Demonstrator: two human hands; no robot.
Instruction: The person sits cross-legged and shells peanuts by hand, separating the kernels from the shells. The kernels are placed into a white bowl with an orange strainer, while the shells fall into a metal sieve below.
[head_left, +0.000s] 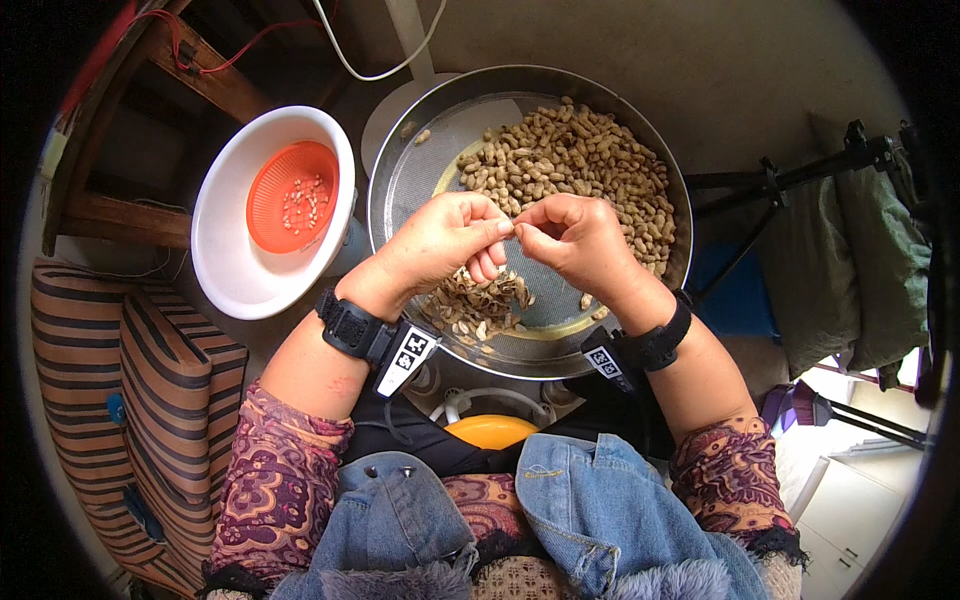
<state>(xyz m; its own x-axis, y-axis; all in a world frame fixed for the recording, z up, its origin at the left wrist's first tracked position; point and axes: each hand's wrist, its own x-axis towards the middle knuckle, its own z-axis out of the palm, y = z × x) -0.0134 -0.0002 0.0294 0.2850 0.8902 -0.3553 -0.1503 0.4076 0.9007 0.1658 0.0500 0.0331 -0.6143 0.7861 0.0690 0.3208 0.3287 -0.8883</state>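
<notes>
Over a round metal-rimmed sieve (541, 274), my left hand (454, 236) and my right hand (574, 236) meet at the fingertips. Thumbs and forefingers are pinched, and whatever lies between them is too small or hidden to make out. Unshelled peanuts (570, 161) are heaped in the far and right part of the sieve, just beyond my hands. Below my left hand lies a pile of broken peanut shells (480, 304), partly covered by its fingers. To the left, an orange plastic basket (262, 199) sits inside a white basin (225, 247). Several shelled peanut kernels (304, 202) lie in the basket.
A striped cushioned seat (82, 360) stands at the left below a wooden frame (112, 217). Black tripod legs (739, 187) reach in from the right, near the sieve's rim. A white cable (352, 71) hangs at the top. Something yellow (491, 431) shows between my legs.
</notes>
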